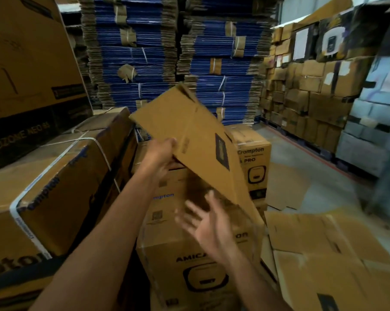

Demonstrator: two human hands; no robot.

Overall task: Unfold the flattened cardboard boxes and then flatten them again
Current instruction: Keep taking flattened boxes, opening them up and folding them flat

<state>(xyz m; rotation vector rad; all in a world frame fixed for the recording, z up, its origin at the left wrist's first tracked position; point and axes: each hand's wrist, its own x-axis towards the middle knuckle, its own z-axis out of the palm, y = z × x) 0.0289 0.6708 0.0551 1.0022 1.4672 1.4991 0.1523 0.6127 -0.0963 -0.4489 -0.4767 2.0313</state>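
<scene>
The left hand (164, 153) gripped the lower-left edge of a flattened cardboard box (189, 131), fingers curled round the board, and held it tilted in the air. The right hand (204, 221) was spread wide and held nothing, just beneath the box's lower corner; motion blur made it hard to say whether its fingertips touched the board. Under both hands stood a printed carton (189, 265). A strapped carton (55, 187) sat to the left, and loose flattened sheets (324, 243) lay on the floor to the right. Bundled blue stacks (133, 52) rose behind. With one hand alone gripping an edge, the board could have swung or slipped free before the right hand caught it, and a hurried pull to open it could have creased a panel or torn a flap instead of folding along the scores
</scene>
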